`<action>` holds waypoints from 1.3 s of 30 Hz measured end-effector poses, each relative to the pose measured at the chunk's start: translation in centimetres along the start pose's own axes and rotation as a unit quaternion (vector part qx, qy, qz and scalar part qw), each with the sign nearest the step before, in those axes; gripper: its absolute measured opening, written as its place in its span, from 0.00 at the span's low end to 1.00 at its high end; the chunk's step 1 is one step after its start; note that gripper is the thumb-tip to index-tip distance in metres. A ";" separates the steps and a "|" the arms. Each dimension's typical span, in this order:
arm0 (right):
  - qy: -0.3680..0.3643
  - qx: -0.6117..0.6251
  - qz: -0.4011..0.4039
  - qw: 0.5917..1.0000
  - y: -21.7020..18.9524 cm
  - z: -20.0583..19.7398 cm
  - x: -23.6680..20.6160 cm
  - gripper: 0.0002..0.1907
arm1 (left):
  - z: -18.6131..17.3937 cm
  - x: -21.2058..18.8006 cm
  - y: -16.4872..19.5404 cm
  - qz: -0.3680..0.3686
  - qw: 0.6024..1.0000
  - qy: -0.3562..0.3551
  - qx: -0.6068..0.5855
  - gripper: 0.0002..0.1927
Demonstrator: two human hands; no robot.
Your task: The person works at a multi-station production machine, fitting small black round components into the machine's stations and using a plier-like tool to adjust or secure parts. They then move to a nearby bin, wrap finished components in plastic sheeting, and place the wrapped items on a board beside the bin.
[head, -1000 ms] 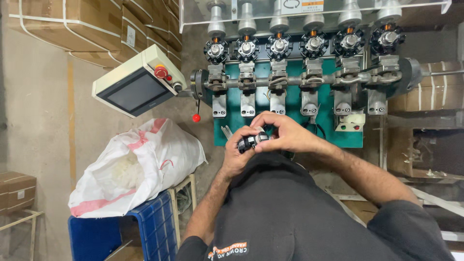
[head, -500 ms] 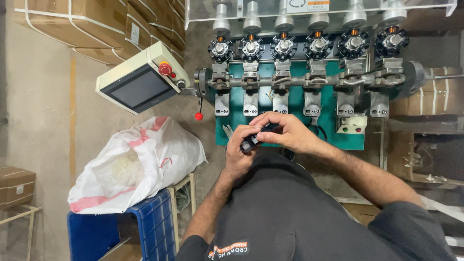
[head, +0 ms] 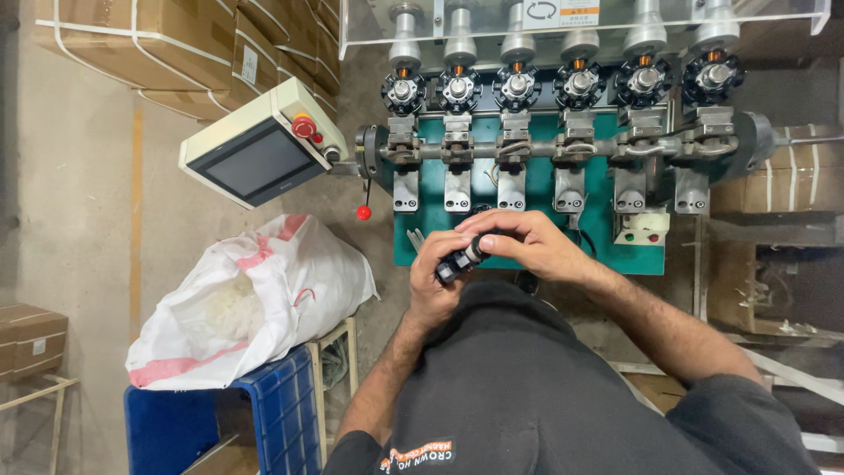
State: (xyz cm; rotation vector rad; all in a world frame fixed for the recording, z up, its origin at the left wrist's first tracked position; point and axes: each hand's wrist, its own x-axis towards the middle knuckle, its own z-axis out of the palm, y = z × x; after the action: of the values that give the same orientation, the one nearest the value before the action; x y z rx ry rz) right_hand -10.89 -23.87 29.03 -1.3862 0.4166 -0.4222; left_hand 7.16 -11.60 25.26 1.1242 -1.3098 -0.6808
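Both my hands meet in front of my chest, over a green winding machine (head: 475, 189) with a row of several black spindle heads (head: 519, 88). My left hand (head: 435, 281) grips a small black part with a pale end (head: 460, 260). My right hand (head: 519, 242) curls over the same part from the right, fingers closed on its top. Part of the piece is hidden under my fingers. My dark shirt fills the lower view.
A tilted control panel (head: 255, 145) with a dark screen and a red button sits left of the machine. A white sack (head: 246, 299) rests on a blue crate (head: 264, 422). Strapped cardboard boxes (head: 158, 44) are stacked top left.
The view has shifted slightly. My hands have moved a little lower and the small black part has turned between my fingers.
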 end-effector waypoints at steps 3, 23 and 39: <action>0.021 0.019 0.002 1.000 0.3 0.5 -0.1 0.16 | 0.3 0.1 0.5 0.034 0.999 0.023 0.034 0.24; 0.075 0.023 0.005 0.997 -0.4 1.8 -0.5 0.15 | 0.5 0.6 0.9 0.161 0.968 0.029 0.188 0.27; -0.010 0.017 -0.067 0.998 -2.0 1.5 -0.5 0.27 | 1.9 0.3 1.0 0.180 0.959 0.116 0.185 0.25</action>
State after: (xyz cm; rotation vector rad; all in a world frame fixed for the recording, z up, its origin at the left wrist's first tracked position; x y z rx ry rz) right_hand -10.62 -22.60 31.23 -1.3878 0.3002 -0.5229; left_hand 5.23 -11.98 26.08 1.1766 -1.4209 -0.0301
